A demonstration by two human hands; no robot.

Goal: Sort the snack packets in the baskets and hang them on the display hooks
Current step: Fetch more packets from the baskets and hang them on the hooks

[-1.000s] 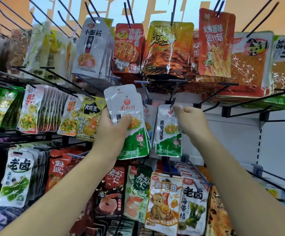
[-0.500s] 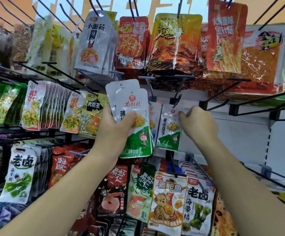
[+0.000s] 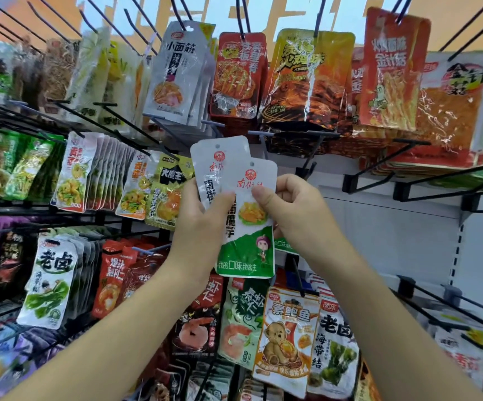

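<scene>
The white back panel of the display rack (image 3: pixel 379 227) fills the view beyond both hands, with black wire hooks (image 3: pixel 309 157) jutting out just above and behind the right hand (image 3: pixel 292 215). Rows of hanging snack packets surround the hands on the other sides.

The left hand (image 3: pixel 202 227) grips two matching packets fanned apart, thumb across their faces and fingers curled behind. The rear packet (image 3: pixel 217 160), a flat glossy white plastic pouch, rises above that thumb. The front packet (image 3: pixel 246 250), the same white pouch with a green bottom band, lies between the two hands. The right hand pinches its upper right edge, thumb on the face; its other fingers are hidden behind.

These pouches look light and thin, with slick film that probably slides easily, one against another. They likely bend rather than break, so a firm pinch should do no harm. The best hold seems to be the flat sealed header just below the small round punch hole (image 3: pixel 252 164), which keeps the hole stiff and clear of fingertips for threading. A grip low down on the green band would probably let the top flop.
</scene>
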